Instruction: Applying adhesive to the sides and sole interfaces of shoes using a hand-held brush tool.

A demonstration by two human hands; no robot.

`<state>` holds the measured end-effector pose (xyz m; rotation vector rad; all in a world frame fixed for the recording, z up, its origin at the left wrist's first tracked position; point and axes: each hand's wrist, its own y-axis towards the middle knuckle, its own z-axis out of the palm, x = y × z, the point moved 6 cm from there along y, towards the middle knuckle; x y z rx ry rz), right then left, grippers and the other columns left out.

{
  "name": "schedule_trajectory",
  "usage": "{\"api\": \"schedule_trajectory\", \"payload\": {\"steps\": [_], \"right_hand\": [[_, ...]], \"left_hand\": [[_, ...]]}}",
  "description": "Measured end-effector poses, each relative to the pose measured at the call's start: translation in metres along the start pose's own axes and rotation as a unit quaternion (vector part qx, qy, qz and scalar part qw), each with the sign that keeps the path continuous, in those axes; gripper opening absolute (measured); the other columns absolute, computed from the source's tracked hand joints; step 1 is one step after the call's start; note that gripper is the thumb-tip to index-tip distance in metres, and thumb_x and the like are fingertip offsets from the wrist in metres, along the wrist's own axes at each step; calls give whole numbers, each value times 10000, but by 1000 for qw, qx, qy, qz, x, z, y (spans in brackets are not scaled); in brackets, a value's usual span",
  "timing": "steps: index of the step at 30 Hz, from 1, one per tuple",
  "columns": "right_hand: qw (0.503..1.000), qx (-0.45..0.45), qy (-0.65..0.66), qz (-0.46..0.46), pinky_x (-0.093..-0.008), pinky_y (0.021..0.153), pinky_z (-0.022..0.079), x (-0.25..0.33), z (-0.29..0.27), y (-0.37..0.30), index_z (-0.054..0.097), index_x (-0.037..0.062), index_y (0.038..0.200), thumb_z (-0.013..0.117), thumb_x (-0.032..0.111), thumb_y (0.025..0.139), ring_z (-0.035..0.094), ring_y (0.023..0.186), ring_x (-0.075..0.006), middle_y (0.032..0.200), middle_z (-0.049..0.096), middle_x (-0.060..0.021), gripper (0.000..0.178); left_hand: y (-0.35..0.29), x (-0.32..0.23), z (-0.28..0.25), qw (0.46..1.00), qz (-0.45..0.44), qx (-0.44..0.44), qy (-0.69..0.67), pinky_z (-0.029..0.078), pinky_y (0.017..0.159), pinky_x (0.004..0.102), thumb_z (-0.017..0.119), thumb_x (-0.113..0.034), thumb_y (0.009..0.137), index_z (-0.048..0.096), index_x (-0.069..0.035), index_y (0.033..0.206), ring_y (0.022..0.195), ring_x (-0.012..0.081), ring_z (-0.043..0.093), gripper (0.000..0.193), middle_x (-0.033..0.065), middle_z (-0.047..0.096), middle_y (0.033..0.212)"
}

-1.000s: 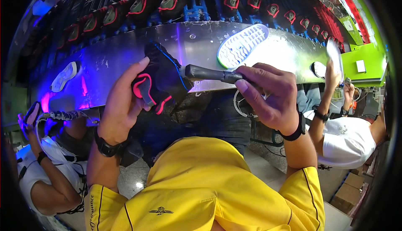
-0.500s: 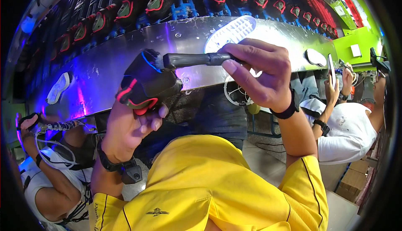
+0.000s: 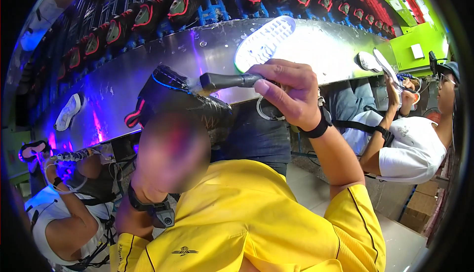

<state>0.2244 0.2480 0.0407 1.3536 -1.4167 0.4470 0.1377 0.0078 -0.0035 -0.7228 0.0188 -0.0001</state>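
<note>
My left hand [image 3: 154, 166] holds up a black shoe upper [image 3: 165, 99] with red trim and a blue line along its lower edge. A blurred patch covers most of that hand and part of the upper, so its fingers are hard to make out. Between the thumb and fingers of my right hand [image 3: 292, 94] is a brush [image 3: 226, 81] with a dark handle. Its bristles touch the upper's edge near the blue line. Just beyond the right hand, a white shoe sole [image 3: 266, 41] lies tread up on the metal bench.
A metal ledge [image 3: 173, 50] runs across in front of me. Behind it, several black uppers with red trim [image 3: 181, 6] stand on a blue rack. Another sole [image 3: 69, 111] lies at left. Co-workers in white sit at left [image 3: 69, 222] and right [image 3: 410, 148], the right one holding a sole [image 3: 385, 64].
The upper has turned in my left hand, showing more of its side. My right hand and the brush have shifted slightly left and down along its edge.
</note>
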Motion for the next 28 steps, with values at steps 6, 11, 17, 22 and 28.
{"api": "schedule_trajectory", "payload": {"steps": [6,11,17,22,28], "right_hand": [[999,-37,16,18,-317,567,417,-26,2,-14,781,-42,1034,766,124,909,565,605,-149,681,626,-85,209],[997,-51,5,62,-318,632,485,-31,-7,-22,781,-34,1036,773,118,905,642,669,-195,808,708,-139,201],[977,-52,23,204,-270,655,492,-28,5,-30,768,-61,1070,737,137,979,643,729,-119,817,716,-86,221],[968,-103,66,217,-290,616,477,-16,-15,-34,778,-27,1056,739,130,969,621,669,-130,779,720,-91,184],[911,-225,170,302,-240,606,438,-48,-35,-51,801,-9,1083,714,160,1010,586,685,-73,747,686,-14,204]], "left_hand": [[4,-4,3,1000,3,12,0,463,430,311,433,-482,1077,523,27,1320,565,263,601,571,194,564,858],[9,-5,2,999,33,43,-1,546,551,337,448,-500,1065,538,25,1349,704,300,661,604,232,629,951],[23,-34,22,948,198,33,247,598,898,399,462,-361,1071,608,51,1327,1002,295,729,506,192,721,1153],[53,-70,59,938,197,92,270,526,1081,375,495,-179,1054,581,31,1426,1208,207,678,436,121,700,1305],[145,-203,137,517,460,-132,710,503,1048,380,863,-212,837,511,-179,1576,1175,245,668,819,110,700,1306]]}}
